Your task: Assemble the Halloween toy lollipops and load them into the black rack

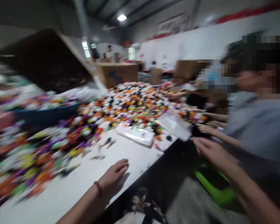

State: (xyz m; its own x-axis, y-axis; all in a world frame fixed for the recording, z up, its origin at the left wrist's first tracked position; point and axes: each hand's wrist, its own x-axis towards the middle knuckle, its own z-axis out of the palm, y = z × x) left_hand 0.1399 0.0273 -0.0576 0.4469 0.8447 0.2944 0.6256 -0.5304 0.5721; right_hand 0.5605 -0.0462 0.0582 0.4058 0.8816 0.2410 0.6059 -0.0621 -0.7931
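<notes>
My left hand (114, 175), with a dark red bracelet at the wrist, is over the white table (81, 183) near its front edge; its fingers are curled together and what they hold, if anything, is hidden. At the right, my right hand (206, 151) is stretched past the table edge beside a clear plastic bag (175, 125); its fingers are smeared by motion. Another stack of clear bags (136, 136) lies flat on the table. Behind it spreads a large heap of small colourful pieces (130, 102), orange, white, black and purple.
A blue tub (46, 115) full of pieces stands at the left under a tilted dark box (49, 62). A green basket (216, 186) is low at the right. A person in a grey shirt (259, 127) works at the right. Cardboard boxes (119, 73) stand behind.
</notes>
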